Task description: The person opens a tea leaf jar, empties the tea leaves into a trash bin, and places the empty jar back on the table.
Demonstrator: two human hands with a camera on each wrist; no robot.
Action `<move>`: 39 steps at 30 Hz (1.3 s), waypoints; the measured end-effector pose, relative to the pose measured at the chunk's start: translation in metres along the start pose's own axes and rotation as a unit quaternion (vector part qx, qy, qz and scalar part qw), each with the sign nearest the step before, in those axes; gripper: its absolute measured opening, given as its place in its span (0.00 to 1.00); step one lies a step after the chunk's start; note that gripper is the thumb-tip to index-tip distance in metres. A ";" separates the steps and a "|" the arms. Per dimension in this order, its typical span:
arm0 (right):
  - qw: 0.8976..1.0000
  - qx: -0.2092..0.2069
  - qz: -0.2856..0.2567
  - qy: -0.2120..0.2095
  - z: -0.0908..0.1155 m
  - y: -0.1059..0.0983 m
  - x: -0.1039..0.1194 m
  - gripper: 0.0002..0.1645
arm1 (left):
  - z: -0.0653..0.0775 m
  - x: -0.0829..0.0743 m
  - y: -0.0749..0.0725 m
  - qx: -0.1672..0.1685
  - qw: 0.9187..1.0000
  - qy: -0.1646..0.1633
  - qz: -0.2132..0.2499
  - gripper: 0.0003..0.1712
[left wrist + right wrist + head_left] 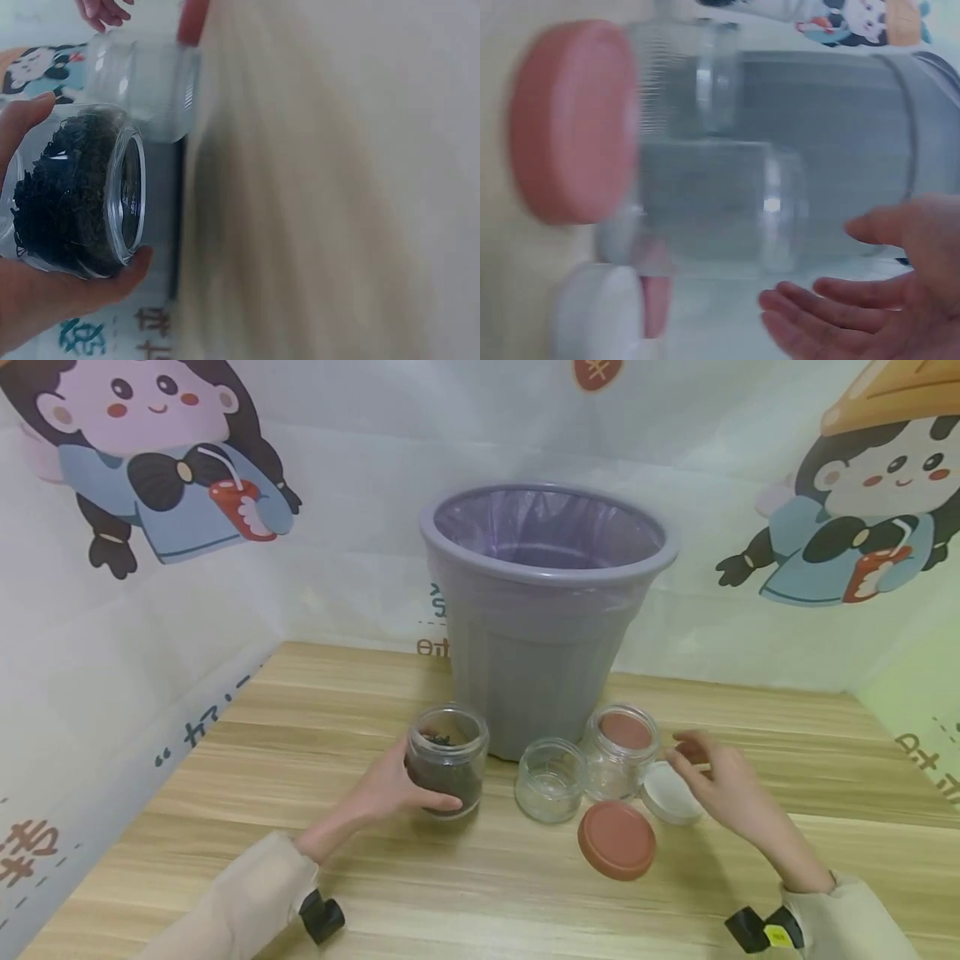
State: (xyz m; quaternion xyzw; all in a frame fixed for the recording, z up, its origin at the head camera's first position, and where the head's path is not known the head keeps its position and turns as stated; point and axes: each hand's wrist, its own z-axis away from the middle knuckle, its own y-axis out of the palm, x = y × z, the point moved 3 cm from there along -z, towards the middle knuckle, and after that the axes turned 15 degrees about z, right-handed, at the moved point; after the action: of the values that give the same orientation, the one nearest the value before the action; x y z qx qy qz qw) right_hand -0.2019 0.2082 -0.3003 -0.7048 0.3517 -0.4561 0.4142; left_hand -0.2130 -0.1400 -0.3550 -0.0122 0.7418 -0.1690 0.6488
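Note:
My left hand (397,785) grips a clear glass jar (450,768) by its sides, mouth up, a little above the table. Dark dried shreds (67,187) lie inside it. My right hand (720,785) holds nothing and hovers by the white lid (672,793), its fingers loosely bent. Left of that hand stands a taller glass jar (611,772), with a red disc (626,731) visible through its mouth; in the right wrist view a red piece (656,304) shows beside that jar. A short glass jar (551,785) and a red lid (617,841) are nearby.
A large grey-purple bin (551,635) with a plastic liner (555,527) stands behind the jars. The wood-grain table (300,718) meets a printed cloth backdrop (352,543) at the back and sides.

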 end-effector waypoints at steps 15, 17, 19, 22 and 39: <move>0.992 -0.067 -0.089 0.061 -0.067 -0.063 0.024 0.38 | -0.017 -0.065 -0.059 -0.083 0.993 0.079 0.009 0.53; 0.991 -0.074 -0.082 0.070 -0.075 -0.072 0.029 0.40 | -0.019 -0.074 -0.067 -0.099 0.992 0.082 -0.007 0.54; 0.991 -0.081 -0.073 0.076 -0.084 -0.080 0.033 0.41 | -0.021 -0.084 -0.074 -0.113 0.990 0.086 -0.016 0.55; 0.991 -0.087 -0.060 0.080 -0.096 -0.092 0.039 0.42 | -0.025 -0.100 -0.083 -0.135 0.986 0.091 -0.036 0.56; 0.990 0.017 -0.017 0.139 -0.146 -0.126 0.069 0.48 | -0.051 -0.176 -0.102 -0.214 0.957 0.124 -0.155 0.57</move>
State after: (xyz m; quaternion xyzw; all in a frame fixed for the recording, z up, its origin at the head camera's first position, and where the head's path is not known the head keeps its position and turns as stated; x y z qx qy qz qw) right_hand -0.3000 0.1615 -0.1272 -0.6331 0.3862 -0.5627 0.3652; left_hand -0.2549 -0.1822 -0.1539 -0.2440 0.8243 -0.1052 0.4998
